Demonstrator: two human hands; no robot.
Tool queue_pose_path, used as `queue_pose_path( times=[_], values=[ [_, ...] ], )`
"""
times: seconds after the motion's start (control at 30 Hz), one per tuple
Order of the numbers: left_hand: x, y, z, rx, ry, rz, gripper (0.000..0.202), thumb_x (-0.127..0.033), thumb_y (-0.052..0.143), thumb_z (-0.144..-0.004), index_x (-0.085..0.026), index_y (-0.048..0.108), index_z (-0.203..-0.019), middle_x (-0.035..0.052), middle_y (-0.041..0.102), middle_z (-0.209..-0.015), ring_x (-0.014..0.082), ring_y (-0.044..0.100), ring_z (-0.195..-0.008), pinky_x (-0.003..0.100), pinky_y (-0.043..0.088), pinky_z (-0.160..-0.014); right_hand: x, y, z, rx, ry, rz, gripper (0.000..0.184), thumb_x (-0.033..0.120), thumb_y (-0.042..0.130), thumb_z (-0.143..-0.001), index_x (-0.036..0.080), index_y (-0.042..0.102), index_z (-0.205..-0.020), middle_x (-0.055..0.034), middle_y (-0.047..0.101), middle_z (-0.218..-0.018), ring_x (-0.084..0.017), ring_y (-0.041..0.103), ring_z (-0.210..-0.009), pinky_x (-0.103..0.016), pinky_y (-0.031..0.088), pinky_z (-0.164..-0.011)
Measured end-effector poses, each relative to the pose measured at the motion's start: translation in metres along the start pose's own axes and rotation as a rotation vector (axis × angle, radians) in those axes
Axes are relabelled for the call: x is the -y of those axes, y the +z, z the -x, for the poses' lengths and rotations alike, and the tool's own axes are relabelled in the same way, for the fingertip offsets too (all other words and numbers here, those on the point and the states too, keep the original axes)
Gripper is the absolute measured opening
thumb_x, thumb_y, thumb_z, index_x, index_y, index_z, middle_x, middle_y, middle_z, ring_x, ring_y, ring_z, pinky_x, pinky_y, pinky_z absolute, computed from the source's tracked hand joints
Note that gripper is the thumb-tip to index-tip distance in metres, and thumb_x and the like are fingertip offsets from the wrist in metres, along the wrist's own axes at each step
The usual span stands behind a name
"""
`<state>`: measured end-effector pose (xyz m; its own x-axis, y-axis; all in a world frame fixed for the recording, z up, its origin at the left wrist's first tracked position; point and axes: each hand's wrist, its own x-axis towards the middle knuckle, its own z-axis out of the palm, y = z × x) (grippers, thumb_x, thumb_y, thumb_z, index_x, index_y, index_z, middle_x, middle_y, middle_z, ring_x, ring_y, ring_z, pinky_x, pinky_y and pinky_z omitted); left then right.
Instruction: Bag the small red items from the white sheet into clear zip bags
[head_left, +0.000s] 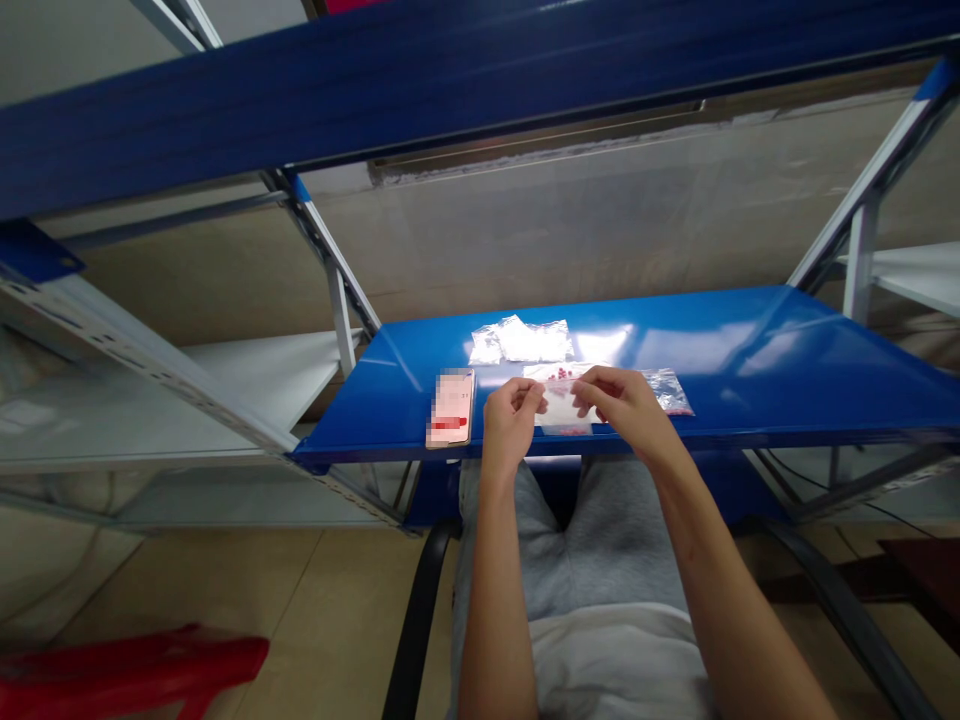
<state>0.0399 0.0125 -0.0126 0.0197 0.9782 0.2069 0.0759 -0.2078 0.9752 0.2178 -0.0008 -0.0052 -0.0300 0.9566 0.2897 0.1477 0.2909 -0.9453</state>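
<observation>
My left hand [514,418] and my right hand [619,398] are close together over the front part of the blue shelf. Between them is a small clear plastic bag [564,408], its two sides pinched in my fingertips. A bit of red shows low in the bag. Under and behind it lies a white sheet [534,371], with several small red pieces [561,373] on it, too small to make out. Beside my right hand, a clear bag with a red edge [670,390] lies flat, partly hidden by that hand.
On the blue shelf [720,370], a phone with a lit screen [451,405] lies left of my hands. Several clear bags [534,340] lie farther back. Metal posts [330,260] frame the shelf, and another blue shelf [480,80] crosses above. A red stool [135,670] stands at lower left.
</observation>
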Motion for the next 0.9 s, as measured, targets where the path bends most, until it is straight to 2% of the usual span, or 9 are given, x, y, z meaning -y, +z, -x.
queue_pose_path(
  times=[0.1,0.27,0.47,0.63,0.8,0.9],
  values=[
    [-0.004,0.002,0.001,-0.016,0.008,0.011,0.024,-0.040,0.068,-0.087,-0.017,0.069,-0.085,0.0044,0.072,-0.074,0.0169,0.066,-0.067,0.028,0.052,-0.066,0.000,0.001,0.000,0.004,0.019,-0.009,0.030,0.045,0.068,-0.088,0.019,0.065,-0.074,-0.0028,0.068,-0.067,-0.015,0.060,-0.060,-0.026,0.042,-0.054],
    [-0.008,0.000,0.002,0.047,-0.010,0.073,0.032,-0.048,0.074,-0.083,-0.017,0.071,-0.090,0.0043,0.073,-0.079,0.0161,0.065,-0.070,0.027,0.050,-0.066,0.000,-0.001,-0.001,0.013,0.008,-0.044,0.033,0.050,0.069,-0.087,0.018,0.065,-0.077,-0.0033,0.068,-0.070,-0.015,0.059,-0.061,-0.026,0.043,-0.054],
    [-0.003,-0.002,0.001,0.030,0.013,0.066,0.027,-0.043,0.078,-0.080,-0.018,0.072,-0.084,0.0018,0.070,-0.078,0.0160,0.063,-0.075,0.026,0.048,-0.069,0.010,-0.004,0.001,0.137,0.001,-0.026,0.034,0.052,0.069,-0.088,0.018,0.069,-0.082,-0.0040,0.070,-0.076,-0.015,0.061,-0.064,-0.027,0.046,-0.056],
    [-0.005,-0.003,0.002,0.026,0.079,0.023,0.026,-0.044,0.076,-0.083,-0.018,0.072,-0.086,0.0023,0.072,-0.082,0.0164,0.063,-0.075,0.027,0.048,-0.071,0.014,0.001,0.002,0.107,-0.050,-0.013,0.035,0.054,0.070,-0.087,0.020,0.068,-0.081,-0.0037,0.069,-0.075,-0.016,0.061,-0.063,-0.029,0.050,-0.060],
    [-0.008,-0.005,0.004,0.135,0.069,0.056,0.026,-0.044,0.073,-0.085,-0.018,0.074,-0.092,0.0047,0.074,-0.089,0.0181,0.066,-0.082,0.028,0.050,-0.076,0.012,0.002,0.004,0.082,-0.109,0.014,0.030,0.050,0.068,-0.090,0.020,0.068,-0.085,-0.0034,0.069,-0.074,-0.017,0.062,-0.065,-0.029,0.051,-0.061],
    [-0.009,-0.004,0.005,0.169,0.069,0.056,0.028,-0.045,0.074,-0.085,-0.018,0.075,-0.091,0.0049,0.074,-0.086,0.0182,0.066,-0.080,0.027,0.050,-0.073,0.012,0.001,0.005,0.096,-0.139,0.042,0.025,0.044,0.066,-0.092,0.020,0.068,-0.086,-0.0024,0.068,-0.073,-0.016,0.061,-0.064,-0.029,0.048,-0.060]
  ],
)
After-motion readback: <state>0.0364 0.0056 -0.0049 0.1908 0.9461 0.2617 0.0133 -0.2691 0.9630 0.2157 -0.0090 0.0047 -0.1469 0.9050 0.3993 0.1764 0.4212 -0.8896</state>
